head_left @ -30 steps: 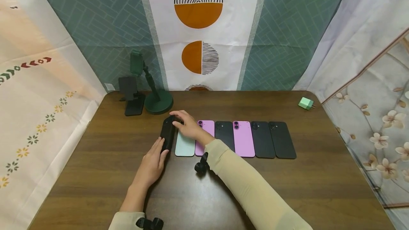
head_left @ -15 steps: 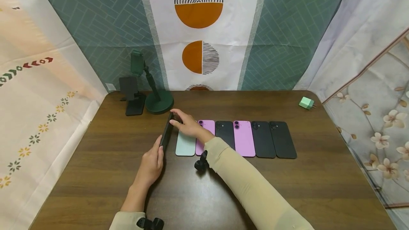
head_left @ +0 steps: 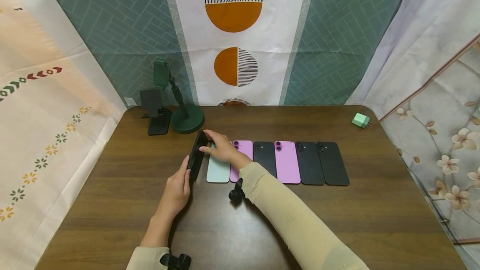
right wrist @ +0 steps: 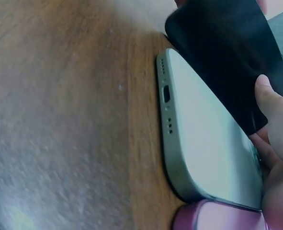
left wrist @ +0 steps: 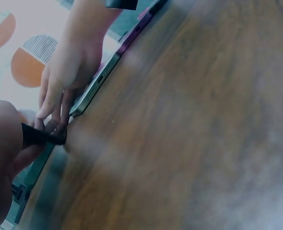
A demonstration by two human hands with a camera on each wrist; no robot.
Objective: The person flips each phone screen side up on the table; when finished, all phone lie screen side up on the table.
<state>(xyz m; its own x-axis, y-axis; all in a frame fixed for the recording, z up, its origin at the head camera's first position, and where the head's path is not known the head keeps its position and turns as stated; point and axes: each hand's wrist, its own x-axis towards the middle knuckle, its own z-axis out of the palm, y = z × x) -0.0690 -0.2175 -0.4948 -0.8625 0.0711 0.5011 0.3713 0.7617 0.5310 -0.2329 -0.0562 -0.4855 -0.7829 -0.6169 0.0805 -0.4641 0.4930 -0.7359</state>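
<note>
Smartphone of black colour is being held tilted, just left of a pale green smartphone which is lying flat on the wooden table. The left hand is gripping the near end of the black one, and the right hand is pinching its far end, with thumb on one face. Whether its lower edge is touching the table, I cannot say surely. Five more phones, lilac and black, are continuing this row rightward. Behind, a dark green stand and a black stand are standing.
</note>
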